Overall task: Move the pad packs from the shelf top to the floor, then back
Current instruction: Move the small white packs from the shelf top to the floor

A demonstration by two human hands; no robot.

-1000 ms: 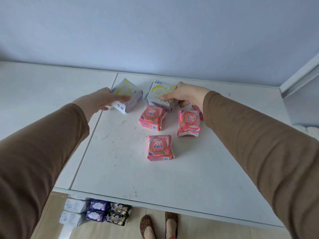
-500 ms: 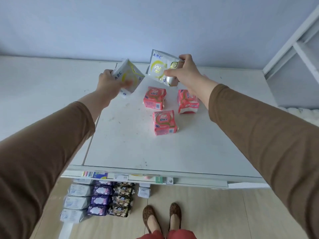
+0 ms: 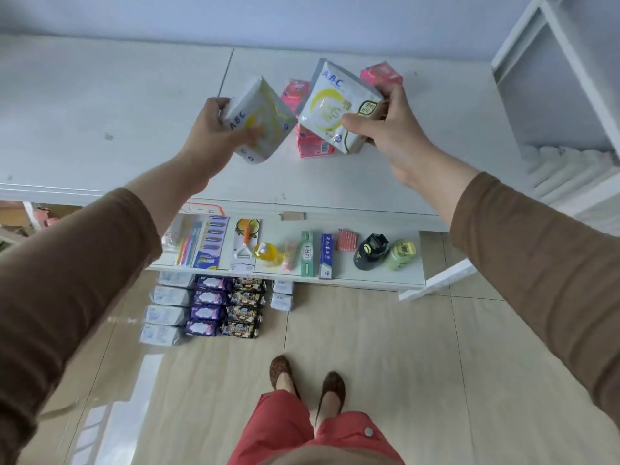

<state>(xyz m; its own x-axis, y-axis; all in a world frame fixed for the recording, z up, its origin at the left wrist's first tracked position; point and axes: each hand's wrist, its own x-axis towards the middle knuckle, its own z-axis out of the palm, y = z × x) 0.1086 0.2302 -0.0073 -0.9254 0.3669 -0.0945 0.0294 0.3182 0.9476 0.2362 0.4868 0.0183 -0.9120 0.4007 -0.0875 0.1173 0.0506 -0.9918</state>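
My left hand (image 3: 214, 129) grips a white and yellow pad pack (image 3: 260, 125), lifted above the white shelf top (image 3: 134, 105). My right hand (image 3: 385, 127) grips a second white and yellow pad pack (image 3: 330, 105), also held in the air. Behind them, three pink pad packs lie on the shelf top: one (image 3: 313, 146) partly hidden below the right pack, one (image 3: 295, 90) between the held packs, one (image 3: 380, 72) at the back. On the floor (image 3: 369, 347) several white, purple and dark pad packs (image 3: 204, 307) lie in rows by the shelf foot.
A lower shelf (image 3: 369, 280) carries toothbrushes, toothpaste boxes, a peeler and small bottles. A white rack (image 3: 570, 95) stands at the right. My feet (image 3: 307, 384) stand on the tiled floor in front of the shelf.
Both hands took hold of the white and yellow packs, lifted them off the shelf top and drew them toward me. The view tilted down, so the lower shelf and floor show.
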